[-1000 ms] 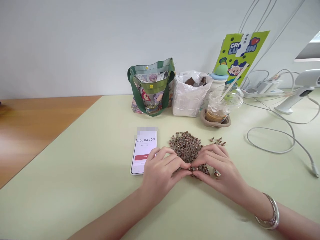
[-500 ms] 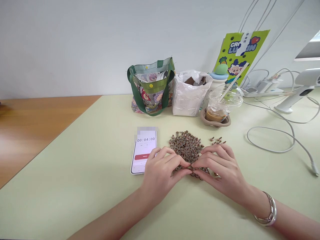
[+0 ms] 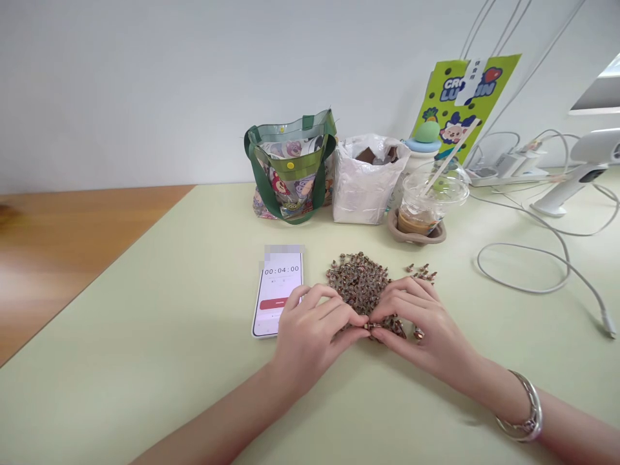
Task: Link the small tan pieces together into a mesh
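Observation:
A heap of small brownish metal pieces (image 3: pixel 359 283) lies on the pale green table mat (image 3: pixel 194 361). My left hand (image 3: pixel 310 336) and my right hand (image 3: pixel 421 323) meet at the heap's near edge, fingertips pinched together on one small piece (image 3: pixel 369 327). A few loose pieces (image 3: pixel 422 272) lie to the right of the heap, one more beside my right hand (image 3: pixel 418 334). A silver bracelet (image 3: pixel 526 413) sits on my right wrist.
A phone (image 3: pixel 279 292) showing a timer lies left of the heap. Behind stand a green tote bag (image 3: pixel 290 169), a white plastic bag (image 3: pixel 365 184), an iced drink cup with straw (image 3: pixel 426 206) and a green card (image 3: pixel 460 103). White cables (image 3: pixel 533 271) loop at right.
My hands have stayed at the heap's near edge; the right fingers spread slightly, then drew in to the pinch. The view shifted a little.

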Available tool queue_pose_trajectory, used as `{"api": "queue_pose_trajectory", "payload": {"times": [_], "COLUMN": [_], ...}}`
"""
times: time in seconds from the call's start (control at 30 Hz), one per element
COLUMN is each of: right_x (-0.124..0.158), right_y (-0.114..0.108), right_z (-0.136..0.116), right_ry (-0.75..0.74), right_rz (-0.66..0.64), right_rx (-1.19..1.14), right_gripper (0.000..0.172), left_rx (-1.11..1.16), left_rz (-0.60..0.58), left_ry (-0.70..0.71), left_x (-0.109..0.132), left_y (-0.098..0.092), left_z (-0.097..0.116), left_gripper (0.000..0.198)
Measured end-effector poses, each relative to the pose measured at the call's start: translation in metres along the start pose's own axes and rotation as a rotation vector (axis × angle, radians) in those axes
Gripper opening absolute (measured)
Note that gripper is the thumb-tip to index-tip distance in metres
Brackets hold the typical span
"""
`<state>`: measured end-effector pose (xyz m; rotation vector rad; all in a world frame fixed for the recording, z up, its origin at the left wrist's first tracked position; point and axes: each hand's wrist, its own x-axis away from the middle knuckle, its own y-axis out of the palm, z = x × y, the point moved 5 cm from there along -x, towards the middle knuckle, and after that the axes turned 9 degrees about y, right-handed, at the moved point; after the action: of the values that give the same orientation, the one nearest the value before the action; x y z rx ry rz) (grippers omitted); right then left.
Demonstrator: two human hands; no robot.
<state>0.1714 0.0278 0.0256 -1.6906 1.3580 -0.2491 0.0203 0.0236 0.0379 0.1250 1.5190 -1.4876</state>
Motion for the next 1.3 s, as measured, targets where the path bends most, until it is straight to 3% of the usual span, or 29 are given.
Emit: {"api": "queue_pose_trajectory", "payload": {"times": [0.3, 0.6, 0.8, 1.0, 1.3], "right_x": [0.0034, 0.0040, 0.0045, 0.0020, 0.0016], "right_y": [-0.0035, -0.0040, -0.0036, -0.0027, -0.0003], "right_z": [-0.0066, -0.0081, -0.0068, -0.0049, -0.0015], "right_ry": [-0.061, -0.102, -0.078, 0.028, -0.087], "right_rz": [0.155, 0.182, 0.155, 0.018, 0.049], "right_rx": [0.085, 0.114, 0.102, 0.077, 0.097], "right_gripper": [0.004, 0.006, 0.005, 0.005, 0.005], "left_rx": [0.020, 0.055, 0.061, 0.023, 0.024], "left_rz": [-0.027, -0.044, -0.045, 0.005, -0.020], "left_ry": [-0.058, -0.087, -0.089, -0.036, -0.026], "left_x": [-0.0006, -0.0010, -0.0012, -0.0020, -0.0015], "left_y": [0.0005, 0.0024, 0.0013, -0.0026, -0.0010], "left_z": [-0.0015, -0.0032, -0.0025, 0.0008, 0.0005], "left_gripper": [0.013, 0.012, 0.012, 0.010, 0.011]}}
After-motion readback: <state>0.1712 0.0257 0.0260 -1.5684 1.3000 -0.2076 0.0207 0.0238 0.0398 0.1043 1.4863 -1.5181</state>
